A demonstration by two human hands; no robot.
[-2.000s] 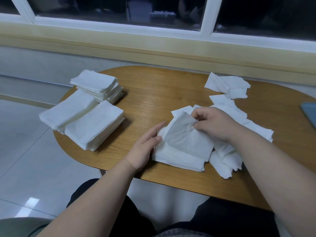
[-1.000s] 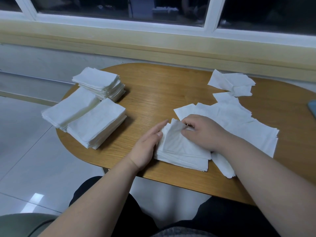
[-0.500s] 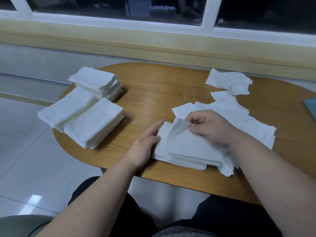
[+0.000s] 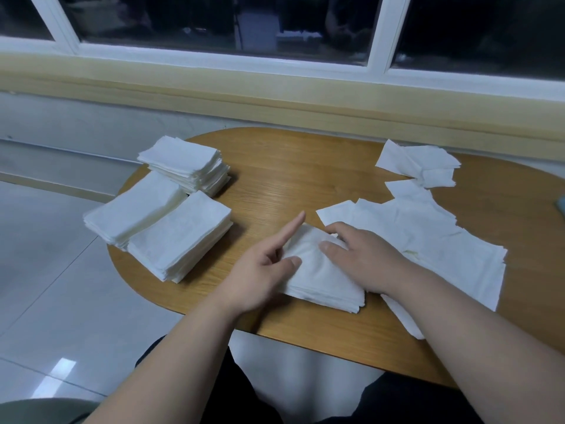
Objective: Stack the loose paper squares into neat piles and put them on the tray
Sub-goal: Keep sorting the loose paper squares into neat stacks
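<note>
My right hand [image 4: 363,258] lies flat, pressing the pile [image 4: 327,280] under it; left hand [image 4: 260,270] spread, forefinger [image 4: 290,231] straight along its edge. I should square edges before lifting.

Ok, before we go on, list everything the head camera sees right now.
neat piles: three, white, left end of the table, close together
working pile: one, white, near edge at centre, under both hands
loose squares: many, white, spread overlapping right of the working pile
far cluster: a few squares, white, far right
table: one, wood, round-ended
flat object: one, bluish, cut off at the right edge
window: white frame, dark panes, behind
floor: pale tiles, left
left hand: against the working pile's left edge
right hand: flat on top
</note>
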